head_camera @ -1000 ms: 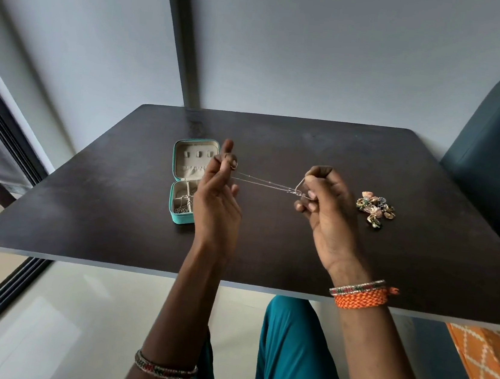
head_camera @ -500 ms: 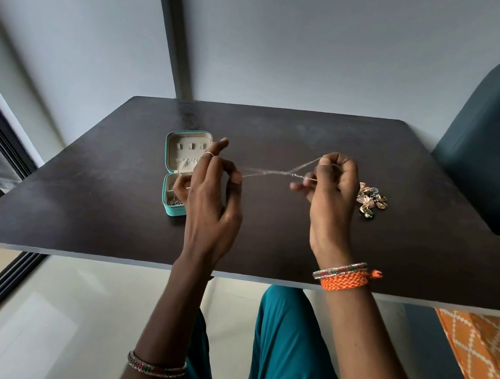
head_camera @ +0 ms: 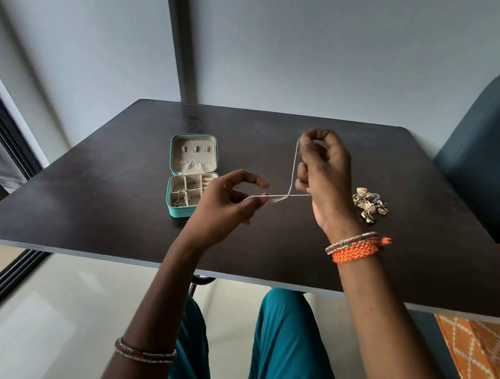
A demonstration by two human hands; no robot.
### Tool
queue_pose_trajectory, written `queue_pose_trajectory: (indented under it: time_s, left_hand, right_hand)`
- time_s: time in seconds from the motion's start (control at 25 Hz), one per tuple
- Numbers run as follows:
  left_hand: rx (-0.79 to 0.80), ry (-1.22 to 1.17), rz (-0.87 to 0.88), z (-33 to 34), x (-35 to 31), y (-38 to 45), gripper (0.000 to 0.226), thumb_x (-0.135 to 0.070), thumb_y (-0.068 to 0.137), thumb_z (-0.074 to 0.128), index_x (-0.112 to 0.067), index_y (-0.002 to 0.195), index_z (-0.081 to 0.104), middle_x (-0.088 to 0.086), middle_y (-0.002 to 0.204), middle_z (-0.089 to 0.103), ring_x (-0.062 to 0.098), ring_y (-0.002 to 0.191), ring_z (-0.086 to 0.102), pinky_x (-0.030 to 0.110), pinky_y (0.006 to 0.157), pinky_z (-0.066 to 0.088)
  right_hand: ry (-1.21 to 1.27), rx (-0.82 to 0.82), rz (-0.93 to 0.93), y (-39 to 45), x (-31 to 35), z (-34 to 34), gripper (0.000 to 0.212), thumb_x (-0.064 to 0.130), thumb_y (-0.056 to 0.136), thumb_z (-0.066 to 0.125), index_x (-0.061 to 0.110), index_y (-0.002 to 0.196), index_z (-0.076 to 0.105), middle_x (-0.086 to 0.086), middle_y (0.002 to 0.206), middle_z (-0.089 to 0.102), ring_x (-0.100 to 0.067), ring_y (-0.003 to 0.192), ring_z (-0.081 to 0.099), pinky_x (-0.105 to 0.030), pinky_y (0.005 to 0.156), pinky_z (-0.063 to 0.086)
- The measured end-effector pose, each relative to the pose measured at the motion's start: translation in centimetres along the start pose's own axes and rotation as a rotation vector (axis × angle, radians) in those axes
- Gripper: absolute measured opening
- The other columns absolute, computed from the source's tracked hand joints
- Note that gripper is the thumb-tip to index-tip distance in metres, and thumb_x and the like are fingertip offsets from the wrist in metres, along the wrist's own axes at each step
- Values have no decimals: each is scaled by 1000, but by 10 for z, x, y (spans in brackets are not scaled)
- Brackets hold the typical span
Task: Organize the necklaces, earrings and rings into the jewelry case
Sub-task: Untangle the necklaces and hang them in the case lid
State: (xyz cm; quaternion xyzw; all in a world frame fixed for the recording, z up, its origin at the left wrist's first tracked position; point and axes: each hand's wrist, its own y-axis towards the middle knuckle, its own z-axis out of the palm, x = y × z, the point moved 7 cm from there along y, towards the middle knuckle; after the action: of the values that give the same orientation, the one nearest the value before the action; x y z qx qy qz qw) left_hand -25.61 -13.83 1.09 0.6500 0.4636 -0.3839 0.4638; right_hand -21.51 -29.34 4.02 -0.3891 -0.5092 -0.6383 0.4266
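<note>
Silver necklace chain (head_camera: 294,166): light, limp, tangle-prone; pinched by left hand (head_camera: 224,205) and right hand (head_camera: 322,179); best held at ends.

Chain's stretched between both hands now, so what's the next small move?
Probably fold it smaller: bring the right hand toward the left hand. The necklace spans well beyond a compartment of the open case.

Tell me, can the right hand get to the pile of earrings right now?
Probably not yet. The right hand is beside the pile of earrings, and nothing lies between them, but its fingers are busy pinching the thin chain, which the left hand also holds.
</note>
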Motion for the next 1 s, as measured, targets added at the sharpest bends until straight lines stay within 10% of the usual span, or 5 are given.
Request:
queue_pose_trajectory:
  time_s: [0.28,0.4,0.6,0.8,1.0]
  left_hand:
    - [-180,-93,-138,-13,17,3,11,-14,85,64,-9,75,64,-10,50,49,4,48,38,21,48,29]
    - [-229,-449,-264,-11,29,6,21,-19,68,51,-20,50,62,-4,78,60,7,69,48,22,56,37]
    - [-167,-965,-244,-8,29,7,26,-4,93,39,-12,72,53,5,77,68,16,76,68,27,69,58]
    - [-210,-796,-208,-13,43,5,21,3,93,45,-12,79,48,3,68,66,8,60,63,16,56,52]
    - [-285,-611,-164,-26,56,2,11,-4,95,49,-11,93,58,1,76,71,9,69,67,17,58,52]
  right_hand:
    - [-516,130,-310,16,28,13,2,19,88,65,18,89,65,5,58,55,-2,51,49,-19,58,40]
    - [-612,89,-399,22,39,13,2,19,87,67,19,85,67,1,52,50,-13,49,46,-23,54,38]
    - [-542,-29,-207,42,32,-5,6,14,85,66,14,84,72,-1,69,65,-1,59,53,-19,58,42]
    - [-253,167,180,51,-1,-10,29,-8,87,51,13,84,70,-10,94,66,-5,67,50,-14,47,32]
    - [-464,164,113,53,-5,-21,38,-19,81,48,9,92,72,-6,87,70,-5,80,66,-8,56,44]
